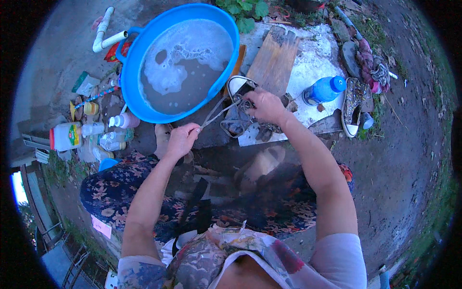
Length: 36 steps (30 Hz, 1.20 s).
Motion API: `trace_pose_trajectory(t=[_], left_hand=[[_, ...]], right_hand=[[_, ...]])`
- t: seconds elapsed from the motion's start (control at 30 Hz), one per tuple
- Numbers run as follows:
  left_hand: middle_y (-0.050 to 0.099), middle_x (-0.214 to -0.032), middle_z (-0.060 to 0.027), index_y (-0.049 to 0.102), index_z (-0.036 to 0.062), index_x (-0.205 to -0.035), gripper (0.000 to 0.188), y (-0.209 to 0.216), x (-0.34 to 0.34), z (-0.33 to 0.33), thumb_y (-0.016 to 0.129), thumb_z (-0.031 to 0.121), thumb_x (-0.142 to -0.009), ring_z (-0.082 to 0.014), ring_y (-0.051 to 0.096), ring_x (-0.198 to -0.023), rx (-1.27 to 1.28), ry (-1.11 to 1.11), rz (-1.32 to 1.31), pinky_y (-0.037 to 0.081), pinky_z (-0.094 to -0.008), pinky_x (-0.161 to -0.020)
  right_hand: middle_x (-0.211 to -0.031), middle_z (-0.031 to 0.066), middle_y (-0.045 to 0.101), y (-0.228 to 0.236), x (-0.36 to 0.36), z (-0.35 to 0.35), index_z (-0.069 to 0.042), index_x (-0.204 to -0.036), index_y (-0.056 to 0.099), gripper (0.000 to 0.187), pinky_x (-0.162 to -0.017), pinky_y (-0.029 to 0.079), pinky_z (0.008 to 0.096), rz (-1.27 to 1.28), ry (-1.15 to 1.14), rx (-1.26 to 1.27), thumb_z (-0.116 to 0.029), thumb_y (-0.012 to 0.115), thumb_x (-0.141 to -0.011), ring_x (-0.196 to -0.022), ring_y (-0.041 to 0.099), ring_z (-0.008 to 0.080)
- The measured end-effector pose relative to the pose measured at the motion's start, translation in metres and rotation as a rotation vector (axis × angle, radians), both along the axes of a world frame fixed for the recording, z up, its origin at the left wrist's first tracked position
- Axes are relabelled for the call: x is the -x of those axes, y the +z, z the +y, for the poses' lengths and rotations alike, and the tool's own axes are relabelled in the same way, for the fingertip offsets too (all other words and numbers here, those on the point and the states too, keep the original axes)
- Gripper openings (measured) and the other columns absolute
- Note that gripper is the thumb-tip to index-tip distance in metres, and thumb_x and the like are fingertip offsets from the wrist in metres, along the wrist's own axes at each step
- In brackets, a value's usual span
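Note:
A dark, patterned canvas sneaker (237, 85) with a white toe cap lies in front of me, beside the tub. Between the thumb and fingers of my left hand (182, 140) I pinch the ends of a pale shoelace (215, 114). The lace runs in two strands up to the sneaker. My right hand (265, 107) rests on the sneaker, its fingers curled around the part near the lace holes; those fingertips are partly hidden. A matching sneaker (352, 103) lies farther right.
A large blue tub (126, 82) of foamy, murky water stands at the front left. A wooden board (274, 57) lies on a white slab (315, 58), near a blue bottle (323, 90). Several containers, including a red-lidded jar (66, 137), stand left. Twisted cloth (366, 60) lies far right.

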<state>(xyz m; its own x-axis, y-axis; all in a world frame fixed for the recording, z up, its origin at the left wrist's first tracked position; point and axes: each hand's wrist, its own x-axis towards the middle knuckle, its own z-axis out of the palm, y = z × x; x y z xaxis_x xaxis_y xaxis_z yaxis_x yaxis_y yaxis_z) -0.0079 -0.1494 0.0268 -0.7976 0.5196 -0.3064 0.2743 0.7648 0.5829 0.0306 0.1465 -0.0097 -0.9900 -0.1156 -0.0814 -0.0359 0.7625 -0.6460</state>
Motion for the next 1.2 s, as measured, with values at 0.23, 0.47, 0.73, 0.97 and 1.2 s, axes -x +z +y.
trace_pose_trajectory(t=[0.23,0.47,0.73,0.97,1.2], left_hand=[[0.062,-0.071,-0.0038,0.062,0.0078,-0.101,0.022,0.006,-0.001,0.007,0.048,0.021,-0.089,-0.0094,0.054,-0.048,0.097,0.252,-0.266,0.043,-0.0256,-0.047],[0.061,-0.094,-0.0103,0.060,0.0082,-0.103,0.024,-0.028,0.001,-0.003,0.053,0.014,-0.081,-0.0278,0.060,-0.083,0.112,-0.050,0.226,0.047,-0.0365,-0.074],[0.057,-0.105,-0.0132,0.054,0.0048,-0.108,0.031,-0.080,0.002,0.105,0.057,0.007,-0.077,-0.0260,0.061,-0.086,-0.155,0.227,0.123,0.049,-0.0386,-0.071],[0.062,-0.074,-0.0099,0.057,0.0030,-0.098,0.019,-0.099,0.001,0.104,0.055,0.013,-0.082,-0.0197,0.061,-0.068,-0.088,0.151,0.022,0.045,-0.0333,-0.060],[0.063,-0.078,-0.0097,0.061,0.0036,-0.097,0.021,-0.061,0.003,0.109,0.054,0.019,-0.086,-0.0155,0.057,-0.068,-0.157,0.222,-0.152,0.044,-0.0311,-0.063]], right_hand=[[-0.077,0.0165,0.062,0.015,0.024,0.021,-0.004,-0.079,0.060,0.011,-0.067,0.048,0.0422,0.063,-0.293,0.238,-0.014,0.057,-0.075,-0.076,0.060,0.0340],[-0.074,0.0136,0.062,-0.016,0.009,-0.006,-0.006,-0.082,0.058,0.013,-0.070,0.048,0.0440,0.010,-0.043,-0.214,-0.015,0.060,-0.073,-0.077,0.060,0.0345],[-0.073,0.0086,0.061,0.063,0.049,0.054,0.001,-0.085,0.056,0.022,-0.052,0.048,0.0282,-0.355,-0.391,0.819,-0.021,0.053,-0.084,-0.056,0.059,0.0124],[-0.080,0.0154,0.062,0.059,0.054,0.067,-0.001,-0.096,0.056,0.027,-0.066,0.049,0.0406,0.395,-0.713,0.146,-0.018,0.061,-0.075,-0.073,0.061,0.0300],[-0.092,0.0084,0.063,0.003,0.012,-0.010,-0.009,-0.093,0.064,0.025,-0.074,0.045,0.0389,0.021,0.058,-0.396,-0.023,0.062,-0.073,-0.090,0.060,0.0255]])
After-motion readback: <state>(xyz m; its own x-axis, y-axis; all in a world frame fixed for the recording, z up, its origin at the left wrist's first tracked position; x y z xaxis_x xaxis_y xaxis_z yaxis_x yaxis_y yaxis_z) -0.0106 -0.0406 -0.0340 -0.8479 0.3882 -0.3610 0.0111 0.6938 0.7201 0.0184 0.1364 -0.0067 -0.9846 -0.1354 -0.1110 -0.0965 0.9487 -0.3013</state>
